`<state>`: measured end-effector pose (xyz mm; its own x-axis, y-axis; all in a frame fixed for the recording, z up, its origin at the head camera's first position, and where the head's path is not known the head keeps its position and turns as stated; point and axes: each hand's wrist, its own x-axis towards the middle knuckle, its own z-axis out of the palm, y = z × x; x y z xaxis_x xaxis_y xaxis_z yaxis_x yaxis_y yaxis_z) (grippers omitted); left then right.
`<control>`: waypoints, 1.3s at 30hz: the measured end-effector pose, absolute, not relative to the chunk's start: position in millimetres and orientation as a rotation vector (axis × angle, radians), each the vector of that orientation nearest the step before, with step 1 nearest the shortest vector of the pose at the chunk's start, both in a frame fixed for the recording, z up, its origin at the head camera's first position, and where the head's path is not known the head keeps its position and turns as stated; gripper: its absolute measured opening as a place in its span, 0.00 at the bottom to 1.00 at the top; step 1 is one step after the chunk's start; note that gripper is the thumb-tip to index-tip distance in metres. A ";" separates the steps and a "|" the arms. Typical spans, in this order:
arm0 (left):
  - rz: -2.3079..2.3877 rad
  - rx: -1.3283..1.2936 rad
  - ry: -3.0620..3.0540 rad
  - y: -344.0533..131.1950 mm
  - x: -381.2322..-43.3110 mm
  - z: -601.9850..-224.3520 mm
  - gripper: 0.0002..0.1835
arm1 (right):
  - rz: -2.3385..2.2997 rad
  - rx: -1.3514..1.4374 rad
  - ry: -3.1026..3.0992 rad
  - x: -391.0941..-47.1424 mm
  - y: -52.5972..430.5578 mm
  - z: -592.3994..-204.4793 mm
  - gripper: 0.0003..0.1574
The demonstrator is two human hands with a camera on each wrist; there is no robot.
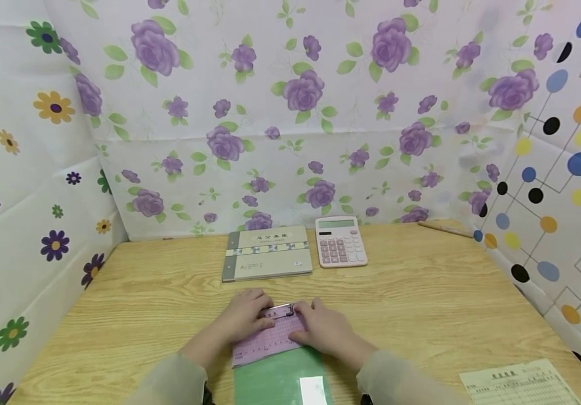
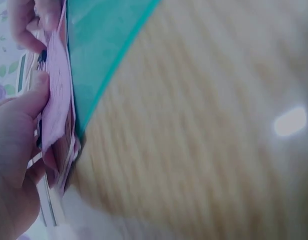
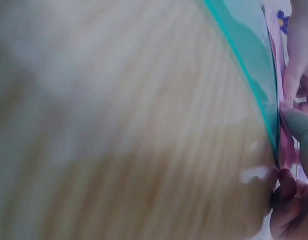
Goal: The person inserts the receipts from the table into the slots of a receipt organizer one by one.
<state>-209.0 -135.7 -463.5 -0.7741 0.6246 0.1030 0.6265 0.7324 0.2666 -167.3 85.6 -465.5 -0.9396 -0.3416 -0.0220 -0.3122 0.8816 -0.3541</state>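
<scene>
A stack of pink printed forms (image 1: 265, 344) lies over the upper part of a green clipboard (image 1: 270, 378), with a metal clip (image 1: 281, 310) across its top. My left hand (image 1: 244, 315) grips the stack's left side near the clip, thumb on the top sheet. On the other side my right hand (image 1: 326, 328) holds the stack by its upper right corner, its thumb on the paper. Seen from the left wrist, the pink forms (image 2: 57, 95) bulge with uneven edges, and the left fingers curl underneath. In the right wrist view the clipboard (image 3: 249, 55) shows beside both hands.
A beige account book (image 1: 269, 256) lies beyond the hands, with a pink calculator (image 1: 341, 242) to its right. A yellowish printed form (image 1: 518, 385) is at the near right. Toward the back right lies a thin brown stick (image 1: 445, 229). Patterned cloths hang around the wooden table (image 1: 422, 304).
</scene>
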 end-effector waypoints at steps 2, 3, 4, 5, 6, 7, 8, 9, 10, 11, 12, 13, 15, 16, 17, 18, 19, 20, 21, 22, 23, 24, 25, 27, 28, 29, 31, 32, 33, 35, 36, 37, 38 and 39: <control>-0.497 -1.081 -2.930 -140.4 -211.0 -466.3 0.21 | -0.514 -0.524 2.943 -168.0 91.8 -465.6 0.43; -0.528 -1.094 -2.931 -143.1 -211.6 -467.5 0.21 | -0.507 -0.526 2.932 -168.4 94.5 -465.9 0.43; -0.564 -1.103 -2.931 -145.5 -212.0 -468.4 0.22 | -0.504 -0.531 2.922 -168.7 96.8 -465.7 0.43; -0.595 -1.106 -2.929 -147.3 -212.2 -469.1 0.22 | -0.502 -0.539 2.914 -168.8 98.8 -465.2 0.43; -0.619 -1.108 -2.926 -148.4 -212.6 -469.6 0.22 | -0.499 -0.543 2.909 -168.8 100.5 -465.0 0.42; -0.639 -1.108 -2.925 -148.5 -212.7 -469.5 0.21 | -0.502 -0.544 2.904 -168.6 101.7 -464.3 0.42; -0.654 -1.106 -2.926 -147.7 -212.8 -468.9 0.21 | -0.506 -0.543 2.900 -168.2 102.7 -463.5 0.42; -0.661 -1.097 -2.933 -146.4 -212.8 -468.4 0.20 | -0.506 -0.544 2.897 -167.9 103.6 -462.7 0.41; -0.664 -1.085 -2.940 -145.2 -212.7 -467.1 0.20 | -0.508 -0.545 2.894 -167.5 103.8 -461.8 0.41; -0.670 -1.074 -2.943 -143.9 -212.8 -465.9 0.18 | -0.511 -0.546 2.892 -167.1 104.0 -460.8 0.41; -0.682 -1.059 -2.950 -142.8 -212.8 -464.9 0.17 | -0.511 -0.547 2.892 -166.8 104.0 -460.3 0.41; -0.698 -1.047 -2.952 -141.8 -213.1 -463.9 0.16 | -0.507 -0.550 2.892 -166.5 103.9 -459.8 0.41; -0.720 -1.029 -2.953 -140.3 -214.0 -462.2 0.13 | -0.498 -0.559 2.894 -166.4 103.8 -459.5 0.41; -0.733 -1.022 -2.952 -139.7 -214.6 -461.6 0.12 | -0.498 -0.563 2.893 -166.4 103.8 -459.4 0.41; -0.742 -1.019 -2.951 -139.3 -215.2 -461.4 0.11 | -0.501 -0.569 2.891 -166.6 104.1 -459.4 0.41; -0.748 -1.013 -2.958 -139.1 -215.9 -461.6 0.11 | -0.514 -0.575 2.886 -166.9 104.7 -459.5 0.41; -0.754 -1.009 -2.965 -139.2 -216.6 -461.9 0.11 | -0.534 -0.580 2.879 -167.3 105.9 -459.5 0.41; -0.769 -1.001 -2.977 -139.6 -217.0 -462.5 0.11 | -0.565 -0.584 2.865 -167.8 107.8 -459.2 0.41; -0.798 -0.993 -2.988 -140.1 -217.6 -463.2 0.12 | -0.599 -0.588 2.851 -168.6 110.5 -458.7 0.40; -0.844 -0.984 -2.999 -140.8 -218.1 -463.9 0.13 | -0.630 -0.592 2.839 -169.5 114.1 -457.8 0.39; -0.897 -0.974 -3.012 -141.6 -218.8 -464.7 0.14 | -0.666 -0.597 2.828 -170.5 118.5 -456.5 0.38; -0.960 -0.962 -3.022 -142.4 -219.4 -465.2 0.16 | -0.694 -0.600 2.822 -171.7 123.8 -455.1 0.38; -1.025 -0.952 -3.030 -144.3 -219.7 -465.4 0.17 | -0.723 -0.601 2.812 -173.1 128.8 -452.8 0.37; -1.133 -0.937 -3.040 -147.5 -220.4 -465.6 0.19 | -0.759 -0.602 2.805 -176.2 140.8 -448.2 0.35; -1.178 -0.932 -3.042 -148.6 -220.5 -465.3 0.19 | -0.771 -0.597 2.807 -177.7 147.4 -445.9 0.34; -1.208 -0.928 -3.048 -149.5 -220.5 -465.0 0.19 | -0.783 -0.589 2.806 -178.8 154.5 -443.6 0.34; -1.219 -0.919 -3.059 -150.6 -220.1 -464.9 0.20 | -0.810 -0.572 2.788 -180.6 170.1 -439.0 0.34; -1.216 -0.910 -3.063 -150.7 -219.8 -464.8 0.20 | -0.820 -0.570 2.780 -181.1 178.7 -437.2 0.33; -1.208 -0.903 -3.064 -150.5 -219.4 -464.7 0.20 | -0.825 -0.571 2.772 -181.3 187.4 -435.4 0.33; -1.189 -0.905 -3.063 -150.2 -218.8 -465.0 0.21 | -0.828 -0.587 2.757 -180.0 206.2 -432.9 0.33; -1.164 -0.912 -3.062 -149.9 -218.7 -465.8 0.21 | -0.832 -0.597 2.748 -178.7 215.6 -432.2 0.33; -1.149 -0.922 -3.060 -149.5 -218.3 -466.1 0.21 | -0.831 -0.607 2.744 -176.9 225.0 -431.8 0.33; -1.132 -0.933 -3.058 -149.3 -218.0 -466.7 0.21 | -0.823 -0.610 2.745 -175.1 233.8 -431.9 0.33; -1.113 -0.944 -3.055 -149.3 -217.8 -467.4 0.21 | -0.813 -0.611 2.750 -173.0 242.2 -432.0 0.33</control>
